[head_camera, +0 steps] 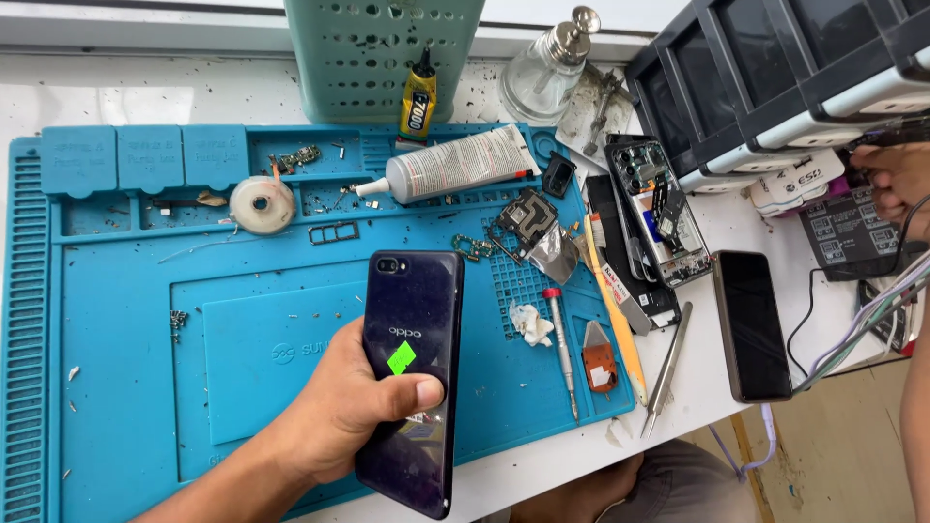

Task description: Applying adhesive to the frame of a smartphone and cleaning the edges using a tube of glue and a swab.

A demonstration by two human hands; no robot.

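One hand only is engaged: the left hand point(354, 407) is wrapped around a dark blue phone point(412, 373), back side up, thumb pressed beside a green sticker point(401, 357), fingers curled beneath. The phone is held over the near edge of the blue repair mat point(126, 368), its lower end past the table edge. The right hand point(896, 174) is seen at the far right by the stacked trays point(775, 87); whether its fingers are clenched or slack cannot be told.

Risk, as judged: a glossy back gripped one-handed over the edge could slip and fall to the floor. Loose screws and debris scattered on the mat could scratch the shell if it is laid down there. The tweezers point(666, 368) and screwdriver point(562, 351) lie close by and could be knocked off.

Surface: white worktop, speckled, crowded. An opened phone point(659, 208), a black phone point(752, 324), a glue tube point(455, 165), a tape roll point(262, 203) and a glass dispenser bottle point(542, 73) are noted. A green perforated basket point(378, 58) stands behind. Daylight is strong.
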